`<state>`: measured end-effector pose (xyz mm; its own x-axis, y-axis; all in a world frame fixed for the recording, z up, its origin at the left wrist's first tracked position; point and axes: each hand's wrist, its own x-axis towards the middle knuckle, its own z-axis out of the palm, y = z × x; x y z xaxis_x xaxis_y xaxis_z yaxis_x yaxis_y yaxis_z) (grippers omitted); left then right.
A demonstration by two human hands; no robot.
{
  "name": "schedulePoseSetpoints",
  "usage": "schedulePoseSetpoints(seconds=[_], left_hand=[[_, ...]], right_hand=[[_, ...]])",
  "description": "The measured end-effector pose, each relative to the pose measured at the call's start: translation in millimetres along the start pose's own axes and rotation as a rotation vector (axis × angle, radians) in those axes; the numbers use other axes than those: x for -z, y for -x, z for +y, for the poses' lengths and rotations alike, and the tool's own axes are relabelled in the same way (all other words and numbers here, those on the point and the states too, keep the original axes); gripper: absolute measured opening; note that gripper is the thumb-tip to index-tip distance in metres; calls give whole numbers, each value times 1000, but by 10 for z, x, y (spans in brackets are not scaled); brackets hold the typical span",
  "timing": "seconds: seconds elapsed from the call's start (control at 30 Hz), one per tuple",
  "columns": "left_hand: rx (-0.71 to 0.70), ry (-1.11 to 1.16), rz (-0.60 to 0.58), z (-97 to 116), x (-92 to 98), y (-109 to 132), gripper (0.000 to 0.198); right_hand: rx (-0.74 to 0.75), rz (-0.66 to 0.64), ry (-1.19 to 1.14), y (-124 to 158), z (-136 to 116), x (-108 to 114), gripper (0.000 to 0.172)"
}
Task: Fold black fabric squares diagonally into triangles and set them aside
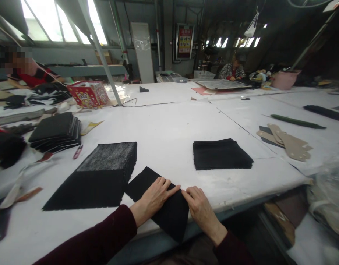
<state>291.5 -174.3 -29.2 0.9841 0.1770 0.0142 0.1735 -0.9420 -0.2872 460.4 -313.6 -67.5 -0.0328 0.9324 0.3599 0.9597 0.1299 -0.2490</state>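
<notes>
A square black fabric piece (169,215) lies at the near edge of the white table (169,125), one corner hanging over it. My left hand (154,198) rests flat on the piece, fingers stretched out. My right hand (199,208) presses on its right corner, fingers extended toward the left hand. Just left of the piece lies a large stack of black fabric sheets (99,176). A smaller neat stack of black squares (220,154) sits further back to the right.
Another pile of black pieces (56,131) and a red-handled tool (77,151) lie at left. Beige cardboard patterns (289,142) and a dark green strip (297,122) lie at right. A red box (88,94) stands behind. Other people sit at far left and far back.
</notes>
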Motion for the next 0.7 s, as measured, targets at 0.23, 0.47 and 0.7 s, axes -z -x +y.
schedulePoseSetpoints(seconds=[0.23,0.47,0.7], left_hand=[[6,-22,7,11,17,-2,69],[7,-1,1,4,8,-22,69],[40,149,6,-157,-58,68,68]], right_hand=[[-49,-19,32,175,12,147,29],[-206,142,-87,170,-72,286,36],[-246,44,53,-71,-332,4,34]])
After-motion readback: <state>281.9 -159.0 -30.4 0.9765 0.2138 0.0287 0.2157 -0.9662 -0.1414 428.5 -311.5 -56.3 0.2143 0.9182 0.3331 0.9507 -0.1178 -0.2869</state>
